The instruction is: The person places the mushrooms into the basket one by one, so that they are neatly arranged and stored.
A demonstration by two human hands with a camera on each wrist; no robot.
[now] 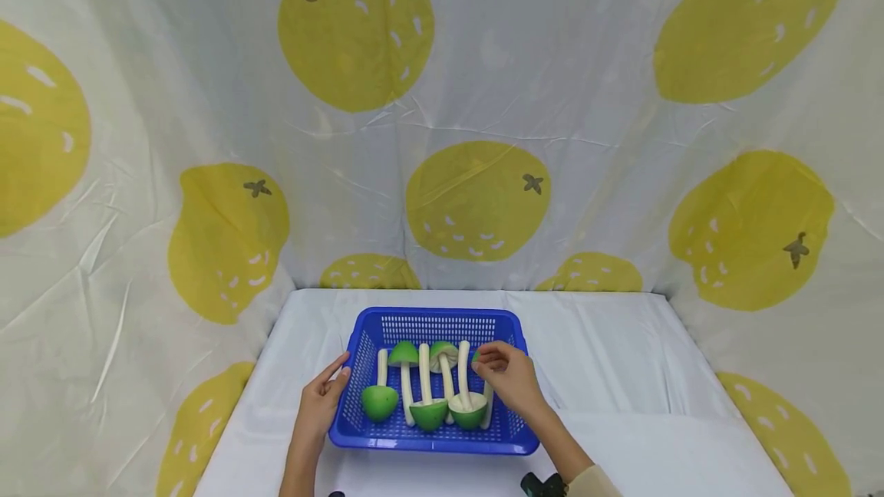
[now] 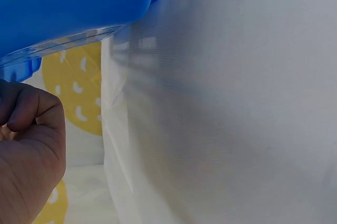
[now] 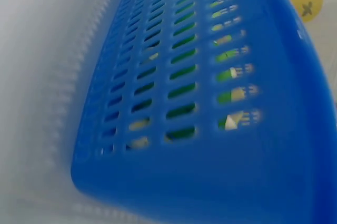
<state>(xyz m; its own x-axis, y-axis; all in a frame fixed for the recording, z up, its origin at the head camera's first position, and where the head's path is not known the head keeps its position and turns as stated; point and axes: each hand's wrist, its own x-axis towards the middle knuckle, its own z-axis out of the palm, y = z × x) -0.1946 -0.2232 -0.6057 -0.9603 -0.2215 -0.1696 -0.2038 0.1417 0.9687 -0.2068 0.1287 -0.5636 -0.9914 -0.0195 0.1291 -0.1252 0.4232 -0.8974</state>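
Note:
A blue plastic basket [image 1: 433, 443] stands on the white-covered table, with several green-capped model mushrooms in a row inside. Some caps, such as the near-left mushroom's [image 1: 380, 403], face me; others lie toward the back. My left hand [image 1: 319, 403] grips the basket's left rim between thumb and fingers; in the left wrist view its curled fingers are beside the blue wall [image 2: 68, 8]. Over the basket's right side, my right hand [image 1: 512, 379] pinches the cap of the rightmost mushroom [image 1: 488, 407], covering most of it. The right wrist view shows only the slotted basket wall [image 3: 237, 171].
White cloth [image 1: 621, 359] covers the table around the basket. Fabric walls printed with yellow fruit [image 1: 478, 201] enclose the back and both sides. A small dark object [image 1: 542, 485] sits by the right forearm at the lower edge.

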